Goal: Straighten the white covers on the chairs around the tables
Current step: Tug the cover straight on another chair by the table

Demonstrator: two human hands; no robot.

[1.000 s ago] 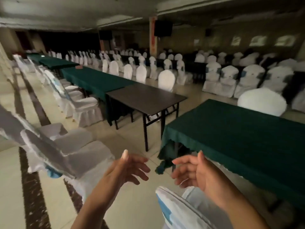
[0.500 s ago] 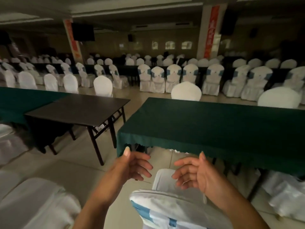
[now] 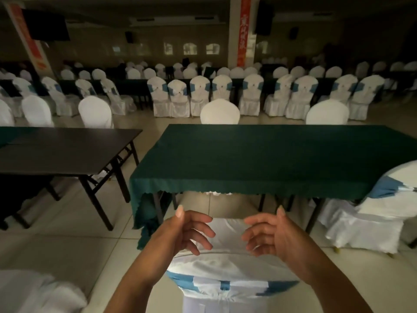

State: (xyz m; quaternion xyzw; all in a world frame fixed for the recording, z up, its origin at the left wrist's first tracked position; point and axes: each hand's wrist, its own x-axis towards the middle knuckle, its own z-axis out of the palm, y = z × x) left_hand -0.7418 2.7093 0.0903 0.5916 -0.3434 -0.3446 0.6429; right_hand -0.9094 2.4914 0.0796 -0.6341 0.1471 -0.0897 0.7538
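Left hand: the left hand (image 3: 180, 233) hangs over the top of the nearest chair back, palm facing inward, fingers loosely curled and spread, nothing in it.
Right hand: the right hand (image 3: 274, 234) mirrors it on the other side, fingers half curled, also empty; can't tell if either one actually touches the cloth.
Cover: the smooth white fabric cover with a blue sash band (image 3: 228, 265) sits on the rounded chair back right below and between both hands, dead centre at the bottom. The cloth looks soft and a bit wrinkled near the top edge, and the sash is gathered in the middle with a white strip.
Bench: the long bench draped in dark green cloth with a scalloped hem (image 3: 259, 159) stands just beyond that chair; the cloth looks matte and hangs lower at the left corner.
Other bench: a bare dark folding bench with thin metal legs (image 3: 67, 150) is off to the left, flat and slightly glossy.
Neighbour chair: another white-covered chair with a blue sash (image 3: 383, 206) stands at the right, skirt pleated down to the floor.
Floor: pale glossy floor tiles (image 3: 67, 240).
Background: rows of white-covered chairs (image 3: 198, 93) with rounded backs, dim room.
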